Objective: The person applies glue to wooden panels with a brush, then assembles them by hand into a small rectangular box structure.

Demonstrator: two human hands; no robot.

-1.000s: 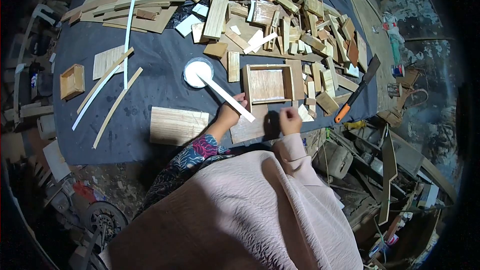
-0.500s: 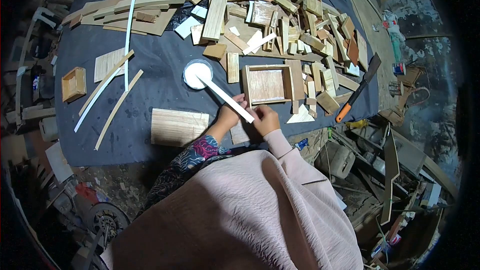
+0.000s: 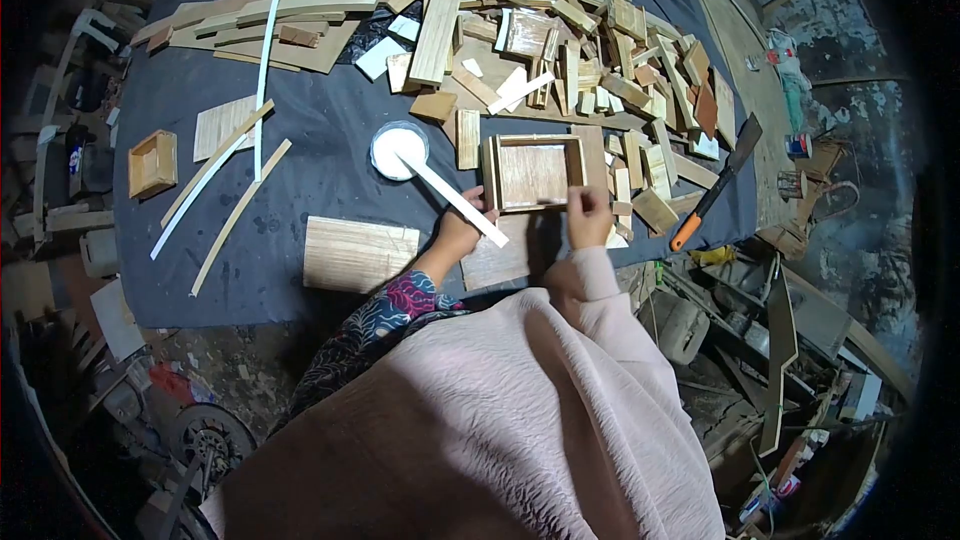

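A small open wooden box (image 3: 538, 207) lies in front of me. At its front left corner my left hand (image 3: 458, 236) is closed on the frame. A tub of white paste (image 3: 399, 151) stands to the left. From it a flat white stick (image 3: 462, 204) slants over my left hand, so part of that grip is hidden. By the box's front right corner my right hand (image 3: 590, 218) is raised with its fingers curled together. Whatever they may pinch is too small to make out. A thin flat board (image 3: 495, 262) is just below the box.
A heap of wood offcuts (image 3: 600, 50) fills the table's back right. To the right lies a long dark blade with an orange handle (image 3: 687, 229). Thin strips (image 3: 240, 215), a small wooden tray (image 3: 152, 165) and a flat board (image 3: 360, 252) are on the left.
My right hand has moved right and up, from beside my left hand to the box's front right corner. More of the board below shows. My left hand stays at the box.
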